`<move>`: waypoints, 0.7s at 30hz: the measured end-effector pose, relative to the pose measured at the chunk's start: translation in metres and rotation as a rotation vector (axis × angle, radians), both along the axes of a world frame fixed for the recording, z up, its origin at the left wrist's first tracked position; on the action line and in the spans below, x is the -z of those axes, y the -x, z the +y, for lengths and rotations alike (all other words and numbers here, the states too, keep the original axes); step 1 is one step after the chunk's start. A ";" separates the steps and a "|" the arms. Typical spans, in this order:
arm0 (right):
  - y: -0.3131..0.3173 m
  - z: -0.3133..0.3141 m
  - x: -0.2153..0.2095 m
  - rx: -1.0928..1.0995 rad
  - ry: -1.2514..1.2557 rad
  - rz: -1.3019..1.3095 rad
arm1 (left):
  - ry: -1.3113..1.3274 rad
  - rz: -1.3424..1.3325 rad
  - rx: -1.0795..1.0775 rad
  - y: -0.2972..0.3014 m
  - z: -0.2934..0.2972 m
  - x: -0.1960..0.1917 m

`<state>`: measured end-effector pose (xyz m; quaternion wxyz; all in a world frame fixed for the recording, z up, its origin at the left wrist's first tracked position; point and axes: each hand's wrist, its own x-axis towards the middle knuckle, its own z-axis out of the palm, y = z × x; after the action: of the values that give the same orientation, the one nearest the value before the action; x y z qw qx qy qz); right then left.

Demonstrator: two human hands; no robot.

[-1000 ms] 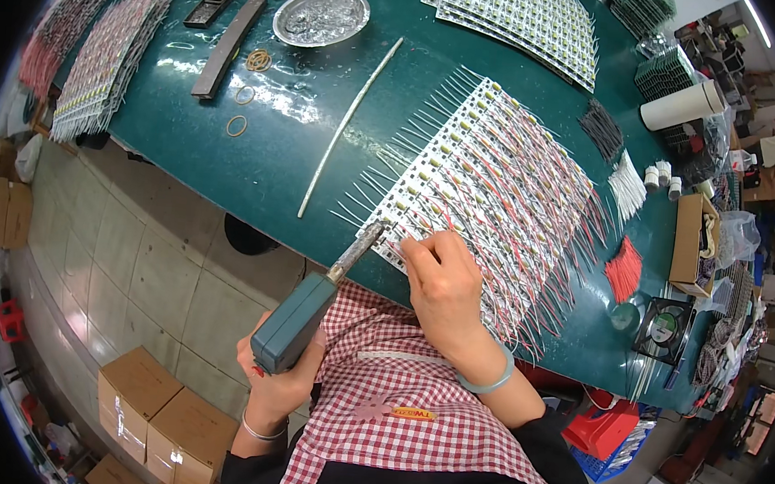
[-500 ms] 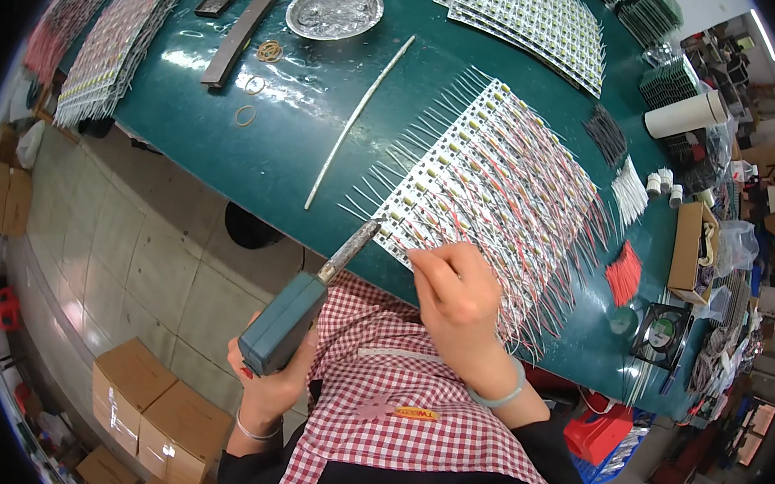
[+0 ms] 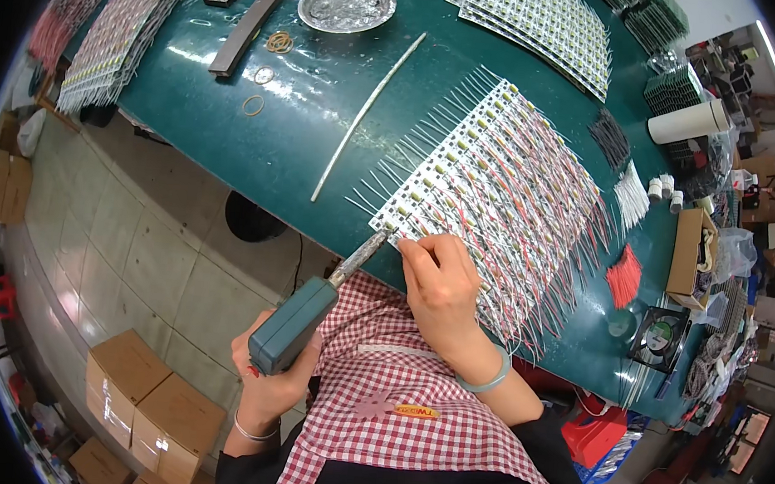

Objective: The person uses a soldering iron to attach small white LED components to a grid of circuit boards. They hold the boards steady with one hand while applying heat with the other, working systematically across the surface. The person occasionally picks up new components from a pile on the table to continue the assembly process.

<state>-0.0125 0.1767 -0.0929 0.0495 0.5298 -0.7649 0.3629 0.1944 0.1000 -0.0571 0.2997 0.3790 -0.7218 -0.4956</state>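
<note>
My left hand point(image 3: 275, 370) is wrapped round a green soldering gun point(image 3: 294, 324). Its metal tip reaches the near left corner of a white circuit board panel point(image 3: 392, 213), which bristles with red, black and white wires point(image 3: 523, 203). Beside that tip, my right hand point(image 3: 442, 283) hovers over the panel's near edge, thumb and forefinger pinched together. Whatever lies between those fingertips is too small to make out.
Left of the panel lies a thin pale stick point(image 3: 368, 118). Beyond it are a metal dish point(image 3: 347, 5), rubber bands point(image 3: 278, 42) and a dark bar point(image 3: 249, 29). Bundles of black point(image 3: 608, 138), white point(image 3: 631, 196) and red wires point(image 3: 622, 277) lie to the right, near a small fan point(image 3: 660, 337).
My right hand has shifted left, bringing its pinched fingers closer to the soldering gun's tip. The gun has moved slightly right against the panel's corner. The whole view has shifted a little.
</note>
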 end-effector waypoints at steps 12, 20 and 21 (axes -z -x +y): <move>-0.001 0.000 0.002 -0.012 -0.019 0.013 | -0.073 0.020 -0.020 0.001 0.003 0.002; -0.001 0.000 0.003 -0.006 -0.015 0.013 | -0.057 -0.035 0.037 0.002 0.000 0.002; -0.001 0.000 0.002 -0.006 -0.019 0.011 | -0.026 -0.024 0.036 0.002 -0.001 0.001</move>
<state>-0.0112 0.1769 -0.0949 0.0477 0.5345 -0.7666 0.3525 0.1923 0.0993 -0.0578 0.2772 0.3759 -0.7256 -0.5054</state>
